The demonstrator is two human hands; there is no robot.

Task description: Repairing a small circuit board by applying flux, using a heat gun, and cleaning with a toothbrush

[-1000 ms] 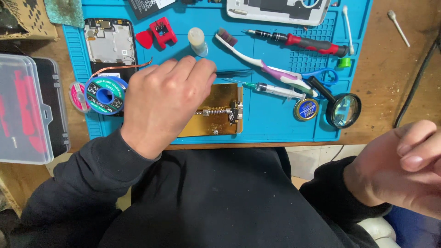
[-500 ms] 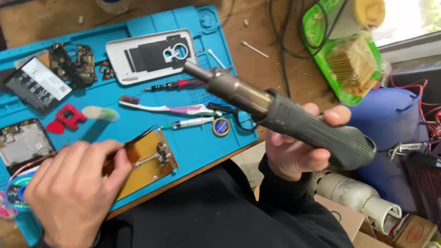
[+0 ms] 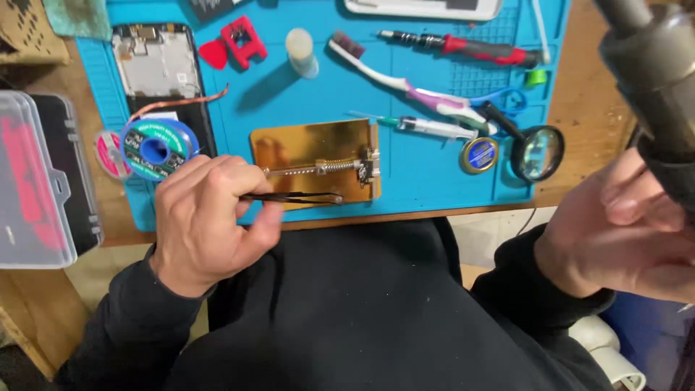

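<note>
Head view: your left hand [image 3: 206, 217] pinches tweezers [image 3: 293, 197], tips on gold holder [image 3: 315, 163] at 6 o'clock edge. Right hand [image 3: 622, 232] grips heat gun [image 3: 651, 65], raised at 3 o'clock, not yet aimed.

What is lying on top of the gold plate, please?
On the gold plate lie a spring clamp and black tweezers, held by the left hand. The hand covers the plate's near-left corner.
</note>
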